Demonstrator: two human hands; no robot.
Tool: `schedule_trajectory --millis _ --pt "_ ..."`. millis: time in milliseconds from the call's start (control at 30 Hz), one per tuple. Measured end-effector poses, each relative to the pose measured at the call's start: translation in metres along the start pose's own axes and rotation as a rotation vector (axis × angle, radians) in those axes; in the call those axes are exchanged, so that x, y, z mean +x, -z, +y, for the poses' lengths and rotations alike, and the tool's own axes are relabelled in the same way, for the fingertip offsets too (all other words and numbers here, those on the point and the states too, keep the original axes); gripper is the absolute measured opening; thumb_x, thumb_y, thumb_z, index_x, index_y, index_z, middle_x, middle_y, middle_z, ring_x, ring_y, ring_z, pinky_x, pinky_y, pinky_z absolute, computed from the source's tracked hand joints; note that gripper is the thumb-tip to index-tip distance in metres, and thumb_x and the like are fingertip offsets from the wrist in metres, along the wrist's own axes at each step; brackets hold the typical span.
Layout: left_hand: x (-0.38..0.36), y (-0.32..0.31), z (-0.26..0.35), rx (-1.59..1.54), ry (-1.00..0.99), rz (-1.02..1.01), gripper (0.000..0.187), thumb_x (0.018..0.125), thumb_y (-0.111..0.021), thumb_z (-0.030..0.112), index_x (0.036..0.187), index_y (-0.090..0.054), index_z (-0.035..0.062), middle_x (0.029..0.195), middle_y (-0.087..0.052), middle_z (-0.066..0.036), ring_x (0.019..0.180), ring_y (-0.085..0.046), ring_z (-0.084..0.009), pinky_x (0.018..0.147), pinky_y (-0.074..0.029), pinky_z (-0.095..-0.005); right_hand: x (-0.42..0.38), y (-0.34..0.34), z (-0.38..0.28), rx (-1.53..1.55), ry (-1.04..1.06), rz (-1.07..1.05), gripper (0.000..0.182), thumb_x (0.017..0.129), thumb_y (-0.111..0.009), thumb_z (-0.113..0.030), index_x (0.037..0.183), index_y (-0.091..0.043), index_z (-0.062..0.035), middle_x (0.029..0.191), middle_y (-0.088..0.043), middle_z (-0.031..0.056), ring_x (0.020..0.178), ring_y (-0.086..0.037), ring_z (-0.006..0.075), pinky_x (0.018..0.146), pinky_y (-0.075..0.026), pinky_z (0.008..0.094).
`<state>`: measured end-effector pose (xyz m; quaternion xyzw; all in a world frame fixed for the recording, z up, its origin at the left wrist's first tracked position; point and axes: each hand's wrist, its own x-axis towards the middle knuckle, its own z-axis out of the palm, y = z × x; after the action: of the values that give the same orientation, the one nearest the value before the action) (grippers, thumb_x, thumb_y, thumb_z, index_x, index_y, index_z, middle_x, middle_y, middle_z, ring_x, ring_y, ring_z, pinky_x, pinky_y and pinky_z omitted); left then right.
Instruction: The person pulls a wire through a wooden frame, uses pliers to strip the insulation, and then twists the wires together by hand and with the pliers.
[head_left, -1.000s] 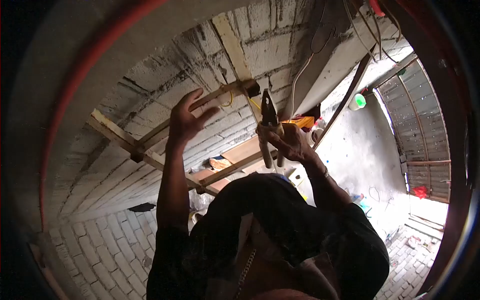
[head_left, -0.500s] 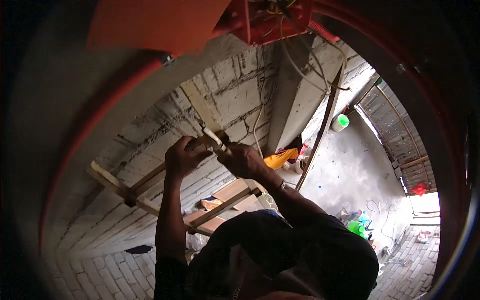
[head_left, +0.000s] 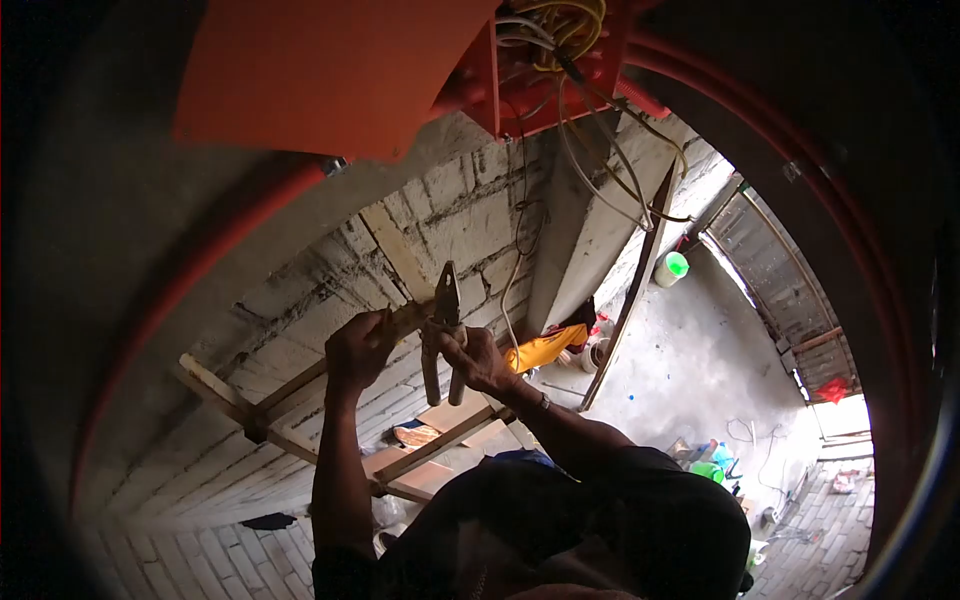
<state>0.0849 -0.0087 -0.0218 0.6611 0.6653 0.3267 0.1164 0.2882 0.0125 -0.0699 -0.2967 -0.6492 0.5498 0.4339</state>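
My right hand is closed around a pair of pliers. The jaws point upward and the two handles hang down below my fingers. To its left, my left hand is closed beside a wooden bar of a timber frame. A small pale bit shows at its fingertips, too small to name. Whether those fingers also grip the bar is hidden. Overhead, an open red box holds coiled yellow, white and dark wires.
An orange panel and red conduit are near my head. A block wall stands in front. Far below on the concrete floor are a bucket and green containers. Yellow cloth hangs beside a post.
The pliers have turned in my right hand, from handles up to jaws up. My left fingers have closed from a spread pose. The view has tilted up, showing more of the red box.
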Motion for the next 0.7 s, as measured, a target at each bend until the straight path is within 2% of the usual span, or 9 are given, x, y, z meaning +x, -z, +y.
schedule_trajectory --millis 33,67,200,333,400,467,533,600,700 --pt "0.001 0.001 -0.003 -0.025 0.021 -0.046 0.032 0.081 -0.064 0.033 0.098 -0.064 0.0065 0.087 -0.066 -0.011 0.079 -0.065 -0.0246 0.07 -0.05 -0.0325 -0.002 0.001 -0.006 0.063 -0.101 -0.013 0.038 0.09 -0.053 -0.034 0.089 -0.057 0.004 0.074 -0.062 0.0133 0.072 -0.056 0.0141 0.061 -0.045 0.0296" --pt "0.001 0.001 -0.005 -0.05 0.043 -0.095 0.029 0.083 -0.062 0.028 0.101 -0.063 0.0053 0.089 -0.066 -0.012 0.081 -0.065 -0.0235 0.071 -0.05 -0.0321 -0.003 -0.001 -0.003 0.077 0.022 0.014 0.04 0.091 -0.052 -0.035 0.087 -0.058 0.0044 0.073 -0.061 0.0105 0.072 -0.054 0.013 0.061 -0.044 0.0294" --pt "0.002 0.011 -0.01 -0.195 -0.122 -0.091 0.03 0.085 -0.061 0.026 0.101 -0.061 0.0009 0.1 -0.064 -0.015 0.092 -0.063 -0.0204 0.075 -0.05 -0.0324 0.002 0.002 -0.022 -0.044 -0.018 -0.071 0.042 0.092 -0.051 -0.036 0.091 -0.059 0.0047 0.072 -0.058 0.0081 0.07 -0.049 0.0122 0.06 -0.043 0.0302" --pt "0.002 0.014 -0.02 -0.322 -0.043 -0.148 0.027 0.085 -0.064 0.025 0.098 -0.061 0.001 0.11 -0.062 -0.013 0.1 -0.06 -0.0227 0.079 -0.05 -0.0322 0.015 -0.005 -0.031 -0.011 -0.006 -0.031 0.045 0.091 -0.05 -0.041 0.095 -0.06 0.0024 0.075 -0.061 0.0083 0.068 -0.054 0.0122 0.059 -0.044 0.0302" --pt "0.002 0.014 -0.023 -0.331 -0.076 -0.166 0.027 0.084 -0.064 0.023 0.1 -0.06 0.0013 0.11 -0.062 -0.013 0.098 -0.061 -0.021 0.078 -0.05 -0.0313 0.018 -0.001 -0.035 0.095 -0.136 -0.08 0.045 0.09 -0.05 -0.042 0.1 -0.06 -0.0002 0.077 -0.062 0.0086 0.068 -0.055 0.012 0.058 -0.044 0.0298" --pt "0.002 0.012 -0.03 -0.342 -0.109 -0.184 0.028 0.084 -0.065 0.021 0.103 -0.06 0.0015 0.109 -0.062 -0.012 0.097 -0.061 -0.0192 0.078 -0.05 -0.0305 0.019 0.004 -0.039 -0.003 -0.087 -0.092 0.043 0.089 -0.047 -0.045 0.097 -0.06 -0.0043 0.073 -0.059 0.0076 0.065 -0.054 0.0125 0.057 -0.043 0.0292" --pt "0.002 0.01 -0.034 -0.535 0.008 -0.254 0.03 0.084 -0.064 0.022 0.106 -0.06 0.0016 0.106 -0.062 -0.011 0.092 -0.06 -0.0155 0.077 -0.049 -0.0293 0.021 0.006 -0.04 -0.106 -0.038 -0.115 0.042 0.088 -0.044 -0.047 0.095 -0.06 -0.0085 0.069 -0.057 0.0066 0.062 -0.053 0.013 0.056 -0.042 0.0286" --pt "0.001 0.015 -0.029 -0.507 -0.013 -0.252 0.031 0.083 -0.064 0.021 0.107 -0.06 0.0011 0.103 -0.063 -0.01 0.089 -0.06 -0.0143 0.076 -0.049 -0.0286 0.024 0.003 -0.037 0.002 -0.23 -0.075 0.042 0.087 -0.042 -0.047 0.091 -0.058 -0.0079 0.067 -0.055 0.0061 0.06 -0.052 0.0147 0.054 -0.041 0.0294" --pt "0.004 0.024 -0.026 -0.4 -0.043 -0.277 0.033 0.083 -0.064 0.02 0.109 -0.06 0.0003 0.097 -0.064 -0.009 0.085 -0.06 -0.0131 0.074 -0.049 -0.0277 0.02 0.003 -0.041 -0.131 -0.019 -0.113 0.042 0.086 -0.041 -0.047 0.091 -0.056 -0.0074 0.067 -0.055 0.0065 0.061 -0.053 0.0158 0.055 -0.042 0.0304"
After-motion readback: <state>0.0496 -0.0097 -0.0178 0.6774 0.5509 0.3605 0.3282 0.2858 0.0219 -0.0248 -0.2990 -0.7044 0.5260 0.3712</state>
